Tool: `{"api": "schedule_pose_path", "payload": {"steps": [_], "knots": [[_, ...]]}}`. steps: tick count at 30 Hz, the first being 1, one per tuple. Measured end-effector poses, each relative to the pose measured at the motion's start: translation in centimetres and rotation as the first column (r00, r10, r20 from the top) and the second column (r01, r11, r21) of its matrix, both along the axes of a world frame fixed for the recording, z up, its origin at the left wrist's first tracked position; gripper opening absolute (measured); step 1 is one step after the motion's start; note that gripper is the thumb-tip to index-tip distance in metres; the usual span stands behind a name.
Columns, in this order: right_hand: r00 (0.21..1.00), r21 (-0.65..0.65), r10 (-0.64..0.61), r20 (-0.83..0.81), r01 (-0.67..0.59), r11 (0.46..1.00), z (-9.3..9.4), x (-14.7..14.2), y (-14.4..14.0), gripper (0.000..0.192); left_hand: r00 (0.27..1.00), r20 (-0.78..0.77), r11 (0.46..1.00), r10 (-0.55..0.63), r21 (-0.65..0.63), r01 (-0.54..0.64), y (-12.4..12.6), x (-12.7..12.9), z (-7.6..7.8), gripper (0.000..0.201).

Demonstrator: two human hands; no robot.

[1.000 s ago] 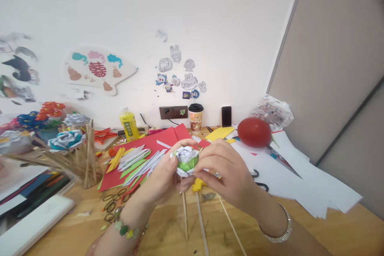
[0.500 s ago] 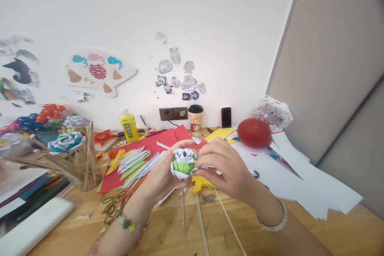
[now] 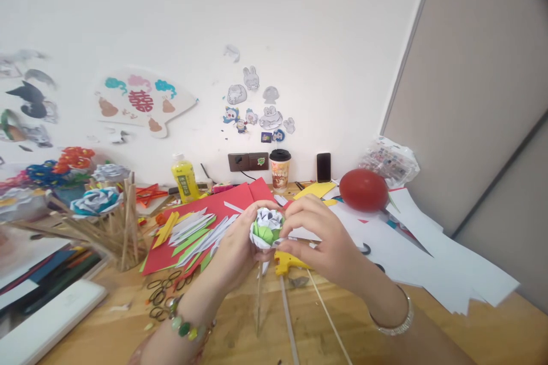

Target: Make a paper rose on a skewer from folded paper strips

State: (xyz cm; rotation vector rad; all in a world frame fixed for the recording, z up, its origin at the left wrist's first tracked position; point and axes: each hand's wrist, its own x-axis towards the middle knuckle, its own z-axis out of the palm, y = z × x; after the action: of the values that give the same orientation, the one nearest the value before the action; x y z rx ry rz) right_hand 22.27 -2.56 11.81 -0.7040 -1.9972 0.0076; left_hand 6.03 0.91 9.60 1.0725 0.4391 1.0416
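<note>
**Paper flower held on its stick, both hands**

My left hand (image 3: pixel 233 248) and right hand (image 3: pixel 319 239) both pinch the white-and-green folded paper flower (image 3: pixel 266 228), fingers pressed onto its sides. It sits mid-frame above the tabletop, bloom facing up toward me. Its thin wooden stick (image 3: pixel 258 302) runs down from it, long axis roughly vertical. Underneath is the light wooden tabletop (image 3: pixel 240 336), cluttered, against a white wall. A yellow glue gun (image 3: pixel 287 263) lies just behind, with red paper sheet (image 3: pixel 214 205) and white paper sheets (image 3: pixel 428 256) flat around.
</note>
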Motion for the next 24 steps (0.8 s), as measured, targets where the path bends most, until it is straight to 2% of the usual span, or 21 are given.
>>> {"api": "schedule_pose_path", "payload": {"steps": [3, 6, 12, 17, 18, 20, 24], "knots": [[0.995, 0.156, -0.089, 0.054, 0.079, 0.984, -0.1, -0.13, -0.16, 0.012, 1.0, -0.013, 1.0, -0.002, 0.029, 0.002, -0.07, 0.01, 0.04, 0.031], [0.979, 0.326, -0.164, 0.123, 0.117, 0.938, -0.06, -0.3, -0.45, 0.011, 1.0, -0.03, 0.999, -0.01, 0.053, 0.011, -0.04, -0.02, 0.05, 0.031], [0.959, 0.424, -0.238, 0.156, 0.152, 0.893, 0.36, -0.5, -0.91, 0.014, 0.999, -0.036, 0.997, -0.006, 0.072, 0.008, -0.24, 0.02, 0.18, 0.03], [0.928, 0.516, -0.326, 0.182, 0.192, 0.835, 0.03, -0.5, -0.97, 0.013, 0.999, -0.039, 0.999, 0.014, 0.052, -0.012, -0.33, 0.22, 0.28, 0.028], [0.932, 0.516, -0.317, 0.174, 0.187, 0.836, -0.01, -0.45, -0.94, 0.012, 0.999, -0.036, 0.999, 0.014, 0.048, -0.012, -0.33, 0.22, 0.31, 0.028], [0.955, 0.464, -0.256, 0.15, 0.161, 0.871, 0.06, -0.27, -0.84, 0.009, 1.0, -0.029, 0.999, 0.01, 0.042, -0.009, -0.34, 0.16, 0.39, 0.028], [0.988, 0.259, -0.098, 0.119, 0.065, 0.964, 0.47, 0.26, -0.54, 0.012, 1.0, -0.026, 0.999, -0.008, 0.041, 0.009, -0.39, 0.0, 0.61, 0.032]]}}
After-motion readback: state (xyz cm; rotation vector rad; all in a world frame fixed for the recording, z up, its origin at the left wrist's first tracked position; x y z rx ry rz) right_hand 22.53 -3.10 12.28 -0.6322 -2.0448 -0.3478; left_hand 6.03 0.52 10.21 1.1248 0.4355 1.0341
